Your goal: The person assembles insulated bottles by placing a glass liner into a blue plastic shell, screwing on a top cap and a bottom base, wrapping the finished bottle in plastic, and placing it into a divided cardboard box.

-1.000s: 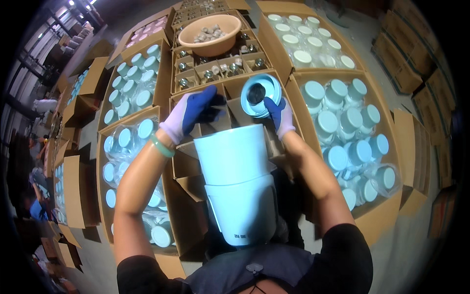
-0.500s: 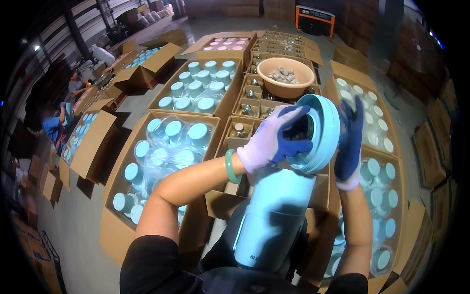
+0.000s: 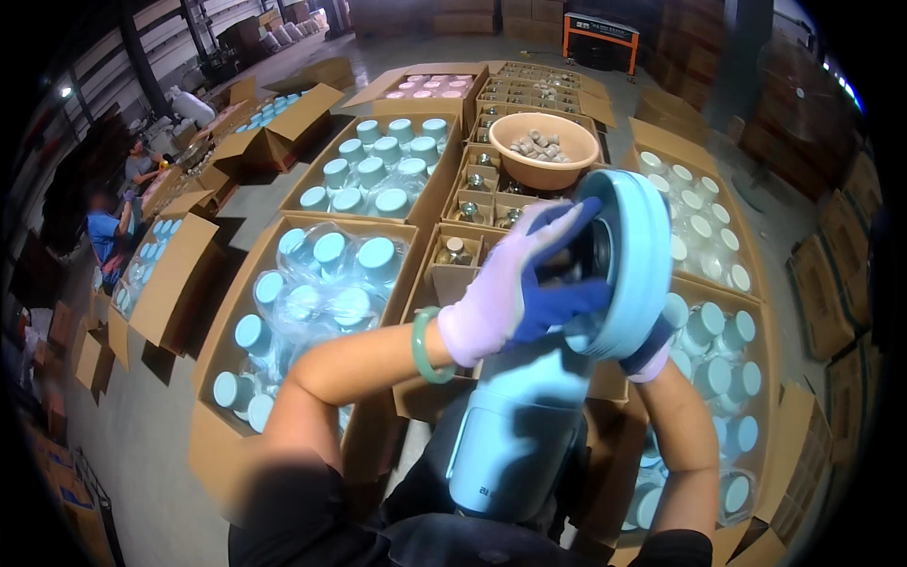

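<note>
A wide, ribbed light-blue lid [image 3: 642, 265] is held up on its side in front of me, its dark inner part facing left. My left hand [image 3: 529, 283], in a lilac and blue glove, grips this inner part with thumb and fingers. Behind the lid, my right hand [image 3: 650, 357] shows only its gloved lower part; its fingers are hidden. A tall light-blue jug [image 3: 518, 435] with a side handle stands tilted against my lap, just below the lid. The lid covers the view of part of its top.
An orange basin [image 3: 546, 175] of small greyish stoppers rests on a divided carton [image 3: 465, 213] of glass bottles. Cartons of light-blue-capped bottles stand left [image 3: 350, 307] and right [image 3: 723, 378]. White-capped ones [image 3: 699, 227] are farther right. Two people [image 3: 106, 231] work at the far left.
My right hand, which was spread beside the lid, has moved down behind it. The lid and my left hand have come slightly nearer, and the lid has turned a little.
</note>
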A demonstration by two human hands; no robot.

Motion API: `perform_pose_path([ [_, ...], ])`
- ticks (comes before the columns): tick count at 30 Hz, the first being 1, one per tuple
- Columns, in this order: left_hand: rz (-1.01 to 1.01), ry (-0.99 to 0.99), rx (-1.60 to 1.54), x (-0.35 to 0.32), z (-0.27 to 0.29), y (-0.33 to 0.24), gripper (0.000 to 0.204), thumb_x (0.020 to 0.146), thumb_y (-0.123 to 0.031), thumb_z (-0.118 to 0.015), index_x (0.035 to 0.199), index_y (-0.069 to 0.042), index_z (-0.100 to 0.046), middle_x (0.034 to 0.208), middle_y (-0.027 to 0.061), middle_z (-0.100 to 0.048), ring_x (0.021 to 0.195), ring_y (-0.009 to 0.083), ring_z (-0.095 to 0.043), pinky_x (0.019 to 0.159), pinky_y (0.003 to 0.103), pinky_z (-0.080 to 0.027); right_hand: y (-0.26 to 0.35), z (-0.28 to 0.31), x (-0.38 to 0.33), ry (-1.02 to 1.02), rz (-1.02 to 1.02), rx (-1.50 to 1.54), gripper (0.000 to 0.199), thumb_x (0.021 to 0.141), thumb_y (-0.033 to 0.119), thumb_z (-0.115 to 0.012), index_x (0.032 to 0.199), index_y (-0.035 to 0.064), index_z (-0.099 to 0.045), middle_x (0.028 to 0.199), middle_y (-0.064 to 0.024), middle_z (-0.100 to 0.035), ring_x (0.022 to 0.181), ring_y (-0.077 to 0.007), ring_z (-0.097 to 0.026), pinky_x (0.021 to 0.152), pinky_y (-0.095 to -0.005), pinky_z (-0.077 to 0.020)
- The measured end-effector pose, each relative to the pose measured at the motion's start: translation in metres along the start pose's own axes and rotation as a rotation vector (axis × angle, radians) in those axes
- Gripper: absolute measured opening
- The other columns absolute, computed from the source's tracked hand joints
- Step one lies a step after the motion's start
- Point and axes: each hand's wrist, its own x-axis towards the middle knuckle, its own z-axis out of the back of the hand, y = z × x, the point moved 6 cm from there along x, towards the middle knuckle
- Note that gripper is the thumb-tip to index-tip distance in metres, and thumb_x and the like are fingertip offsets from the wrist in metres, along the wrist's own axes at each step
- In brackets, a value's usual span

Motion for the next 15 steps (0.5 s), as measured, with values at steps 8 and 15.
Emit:
perform_pose_path([
  [8, 0.435, 0.146, -0.604, 0.001, -0.012, 0.03, 0.062, 0.084, -0.02, -0.077, 0.138, -0.003, -0.053, 0.129, 0.0209, -0.052, 0.115, 0.036, -0.056, 0.098, 0.038, -0.048, 0.009, -0.001, 0.003, -0.294, 0.28, -0.806, 0.082, 0.077, 0.028, -0.079, 0.144, 0.0039, -0.04, 0.136, -0.0142, -0.054, 0.123, -0.0299, -0.055, 0.108, -0.0442, -0.0406],
  [15, -0.336, 0.153, 0.36, 0.001, -0.009, -0.001, 0.062, 0.076, -0.02, -0.08, 0.132, -0.002, -0.057, 0.131, 0.0195, -0.052, 0.12, 0.0368, -0.053, 0.103, 0.045, -0.045, -0.012, 0.007, 0.001, -0.047, -0.309, 0.683, 0.066, 0.099, 0.043, -0.054, 0.152, 0.0086, -0.034, 0.144, -0.0143, -0.05, 0.131, -0.0274, -0.05, 0.113, -0.0433, -0.0399],
])
